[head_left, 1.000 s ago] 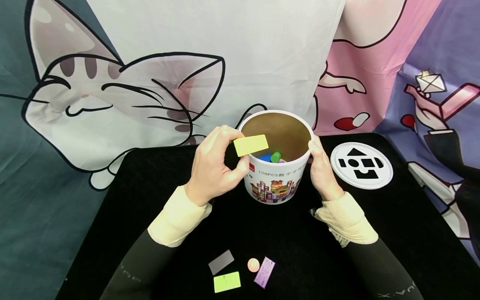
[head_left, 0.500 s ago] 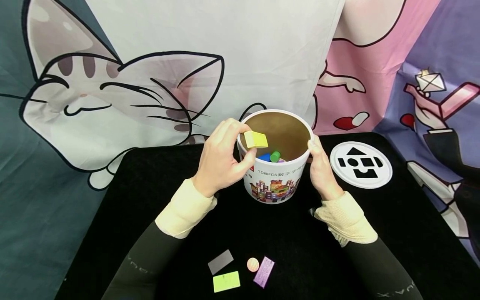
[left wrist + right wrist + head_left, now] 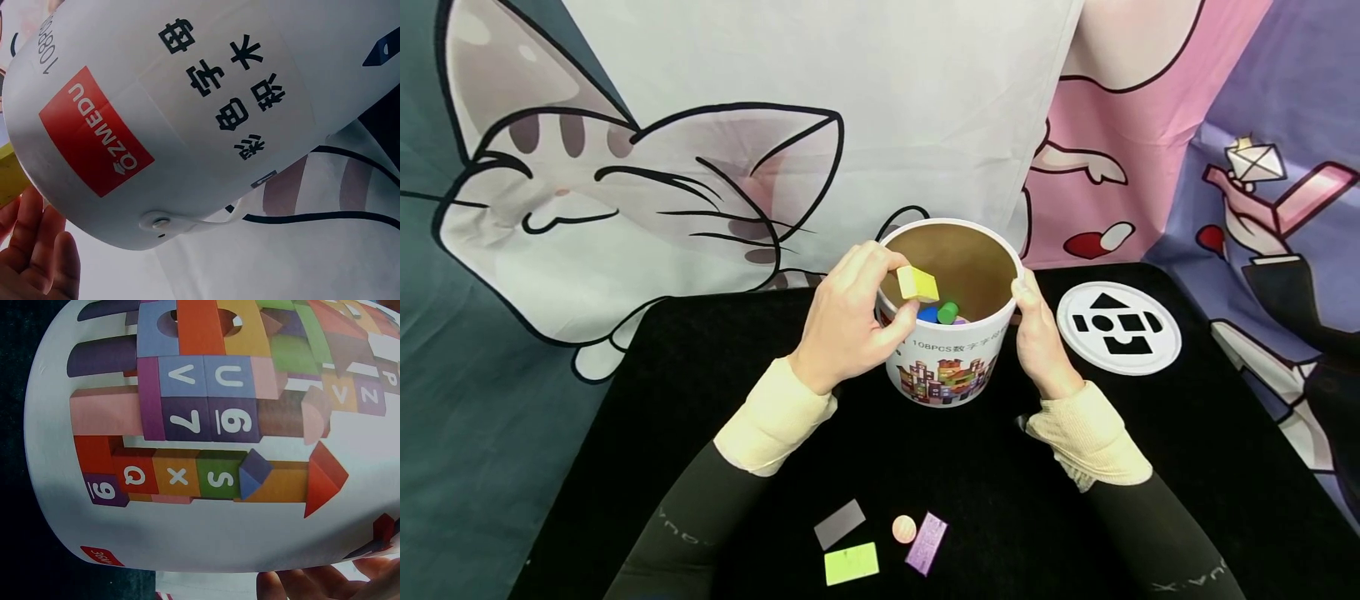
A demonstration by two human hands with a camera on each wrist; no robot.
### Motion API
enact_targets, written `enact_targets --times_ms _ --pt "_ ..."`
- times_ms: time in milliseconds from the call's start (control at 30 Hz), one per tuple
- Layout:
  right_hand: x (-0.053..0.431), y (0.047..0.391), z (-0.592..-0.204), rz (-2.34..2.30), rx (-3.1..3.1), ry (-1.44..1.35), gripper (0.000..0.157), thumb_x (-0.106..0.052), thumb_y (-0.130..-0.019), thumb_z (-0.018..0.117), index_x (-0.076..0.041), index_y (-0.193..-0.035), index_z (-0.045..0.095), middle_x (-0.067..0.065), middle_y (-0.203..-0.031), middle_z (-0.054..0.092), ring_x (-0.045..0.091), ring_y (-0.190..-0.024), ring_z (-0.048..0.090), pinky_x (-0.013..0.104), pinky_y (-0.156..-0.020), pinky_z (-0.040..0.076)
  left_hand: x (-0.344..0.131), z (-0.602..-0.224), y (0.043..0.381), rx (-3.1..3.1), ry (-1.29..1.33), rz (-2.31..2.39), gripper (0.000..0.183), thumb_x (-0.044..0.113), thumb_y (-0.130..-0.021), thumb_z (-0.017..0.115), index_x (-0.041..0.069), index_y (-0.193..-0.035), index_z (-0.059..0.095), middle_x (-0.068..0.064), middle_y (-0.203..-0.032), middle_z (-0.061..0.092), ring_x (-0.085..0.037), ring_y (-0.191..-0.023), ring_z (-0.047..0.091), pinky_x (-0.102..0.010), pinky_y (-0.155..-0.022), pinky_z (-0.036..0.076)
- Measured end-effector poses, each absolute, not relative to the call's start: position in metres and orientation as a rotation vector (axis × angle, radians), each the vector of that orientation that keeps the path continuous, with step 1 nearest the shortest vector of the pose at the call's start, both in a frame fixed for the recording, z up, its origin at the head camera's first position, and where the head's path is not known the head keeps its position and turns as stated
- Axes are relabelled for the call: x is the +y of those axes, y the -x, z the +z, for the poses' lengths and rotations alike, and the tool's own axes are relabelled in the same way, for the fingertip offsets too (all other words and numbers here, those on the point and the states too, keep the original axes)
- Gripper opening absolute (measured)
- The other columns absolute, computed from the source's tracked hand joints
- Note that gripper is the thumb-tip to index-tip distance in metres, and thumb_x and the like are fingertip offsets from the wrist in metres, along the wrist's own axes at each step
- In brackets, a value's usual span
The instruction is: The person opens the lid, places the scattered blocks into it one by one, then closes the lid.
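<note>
A yellow block is pinched between the thumb and fingers of my left hand, just inside the left rim of a white bucket. Its end shows at the edge of the left wrist view, beside the bucket wall. My right hand grips the bucket's right side, thumb at the rim; in the right wrist view its fingers lie along the printed wall. Inside the bucket a blue block and a green cylinder show, with part of a light purple piece. The near wall hides the rest.
On the black tabletop nearer me lie a grey block, a lime-green block, a round wooden piece and a purple block. A white lid with shaped cut-outs lies right of the bucket. Printed cloth hangs behind.
My left hand has moved right, bringing the yellow block over the bucket's opening and turning it so that its end faces me more. The right hand keeps its hold on the bucket.
</note>
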State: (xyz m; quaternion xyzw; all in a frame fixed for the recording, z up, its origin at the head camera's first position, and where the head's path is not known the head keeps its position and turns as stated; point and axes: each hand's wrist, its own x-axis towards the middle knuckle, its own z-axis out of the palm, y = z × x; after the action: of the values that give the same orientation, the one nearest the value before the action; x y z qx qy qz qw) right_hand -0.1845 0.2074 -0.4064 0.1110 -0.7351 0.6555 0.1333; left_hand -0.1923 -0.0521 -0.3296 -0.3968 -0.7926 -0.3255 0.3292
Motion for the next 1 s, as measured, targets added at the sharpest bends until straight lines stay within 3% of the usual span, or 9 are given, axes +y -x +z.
enact_targets --times_ms 133,333,433,767,1000 --pt "0.207 0.184 -0.406 1.896 -2.143 -0.327 0.057 -0.033 -0.109 0.027 -0.004 -0.157 0.038 0.015 -0.153 0.043 0.024 -0.137 0.038 0.036 -0.115 0.027 -0.053 -0.331 0.193 -2.091 1.048 -0.838 0.035 0.026 -0.087 0.066 0.007 -0.116 0.063 -0.004 -0.109 0.065 -0.021 -0.096 0.059 -0.033 -0.084 0.05" --pt "0.206 0.183 -0.404 1.901 -2.141 -0.321 0.057 -0.033 -0.108 0.026 -0.004 -0.156 0.039 0.016 -0.152 0.044 0.026 -0.137 0.038 0.037 -0.113 0.028 -0.054 -0.333 0.193 -2.165 1.101 -0.773 0.06 0.04 -0.093 0.066 0.007 -0.142 0.056 -0.008 -0.143 0.06 -0.024 -0.127 0.06 -0.041 -0.109 0.046" --pt "0.206 0.182 -0.405 1.916 -2.138 -0.304 0.057 -0.033 -0.108 0.026 -0.005 -0.156 0.039 0.016 -0.152 0.043 0.027 -0.136 0.038 0.038 -0.11 0.029 -0.057 -0.334 0.19 -2.205 1.105 -0.744 0.066 0.046 -0.093 0.065 0.009 -0.147 0.052 -0.007 -0.15 0.055 -0.024 -0.134 0.056 -0.044 -0.109 0.045" --pt "0.206 0.184 -0.406 1.946 -2.103 -0.31 0.057 -0.031 -0.107 0.028 -0.004 -0.156 0.04 0.014 -0.152 0.044 0.021 -0.138 0.037 0.037 -0.12 0.021 -0.07 -0.334 0.179 -2.23 1.092 -0.715 0.066 0.045 -0.092 0.068 0.009 -0.145 0.054 -0.008 -0.149 0.055 -0.025 -0.133 0.055 -0.042 -0.113 0.043" --pt "0.205 0.184 -0.406 1.966 -2.106 -0.278 0.058 -0.034 -0.107 0.028 -0.006 -0.156 0.04 0.017 -0.151 0.043 0.035 -0.134 0.039 0.037 -0.098 0.038 -0.082 -0.335 0.168 -2.234 1.087 -0.697 0.066 0.042 -0.09 0.073 0.009 -0.144 0.055 -0.008 -0.145 0.056 -0.025 -0.13 0.056 -0.04 -0.113 0.042"
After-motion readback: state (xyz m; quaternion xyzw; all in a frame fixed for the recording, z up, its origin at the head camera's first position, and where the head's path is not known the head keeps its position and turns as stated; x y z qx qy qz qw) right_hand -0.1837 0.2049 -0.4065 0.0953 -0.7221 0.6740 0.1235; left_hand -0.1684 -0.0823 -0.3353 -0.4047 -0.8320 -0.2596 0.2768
